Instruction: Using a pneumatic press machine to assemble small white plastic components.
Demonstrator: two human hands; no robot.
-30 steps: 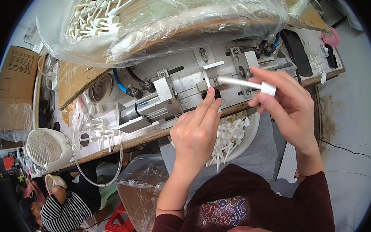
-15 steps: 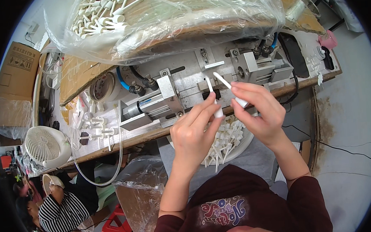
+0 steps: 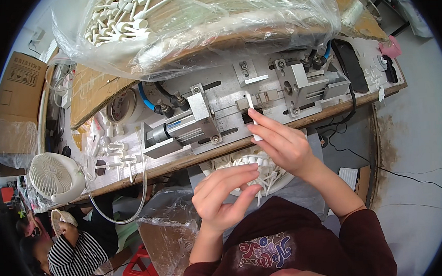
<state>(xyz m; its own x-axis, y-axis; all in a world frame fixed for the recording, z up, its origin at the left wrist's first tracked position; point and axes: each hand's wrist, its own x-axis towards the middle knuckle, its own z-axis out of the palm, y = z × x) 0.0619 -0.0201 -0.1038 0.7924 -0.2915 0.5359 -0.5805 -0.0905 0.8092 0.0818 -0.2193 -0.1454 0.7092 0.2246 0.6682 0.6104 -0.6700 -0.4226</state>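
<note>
My right hand (image 3: 292, 148) pinches a white plastic stick (image 3: 250, 102) with a wider end. The stick's thin tip points away from me, over the middle of a metal fixture (image 3: 222, 113). Lower and to the left, my left hand (image 3: 221, 195) is empty, its fingers stretched out and the thumb apart. It hovers over a white basin (image 3: 284, 179) of similar white pieces (image 3: 268, 174), partly hiding them. Two metal cylinder blocks flank the fixture's middle, a left block (image 3: 192, 120) and a right block (image 3: 308, 86).
Clear plastic sheeting (image 3: 191, 47) with many white pieces lies on cardboard at the back. Left are a tape roll (image 3: 122, 107), loose white parts (image 3: 117, 156), a fan (image 3: 55, 176) and a hose (image 3: 116, 221). A black phone-like slab (image 3: 349, 66) lies right. Another person (image 3: 77, 258) sits lower left.
My left hand has let go of a white stick and drawn back toward me, opening. My right hand has shifted left and toward me; only one stick now shows in it.
</note>
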